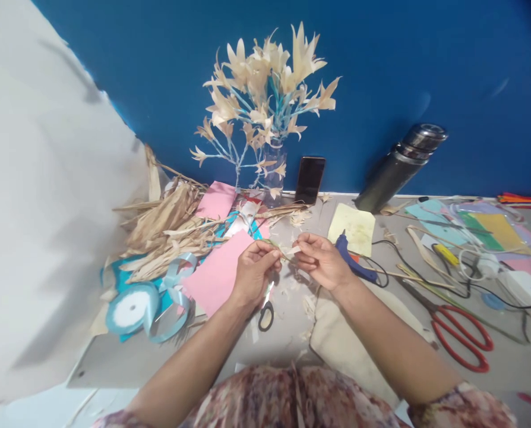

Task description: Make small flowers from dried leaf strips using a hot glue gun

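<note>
My left hand (255, 268) is closed in a pinch on a thin greenish-brown stem (285, 257), whose end sticks out to the right. Facing it, my right hand (322, 261) pinches a small pale strip (294, 249) that meets the stem; whether the two are joined, I cannot tell. Small black-handled scissors (266, 316) lie just below my left hand, near a pink sheet (215, 274). A blue glue gun (353, 260) rests beyond my right wrist, by a yellowish square of paper (351, 223).
Dried husks (167, 223) and a light-blue ribbon roll (132, 308) crowd the left. Pale husk flowers (265, 65) stand behind in a clear bottle (274, 169), beside a phone (310, 180) and a dark flask (397, 169). Red-handled scissors (464, 336) and cords lie right.
</note>
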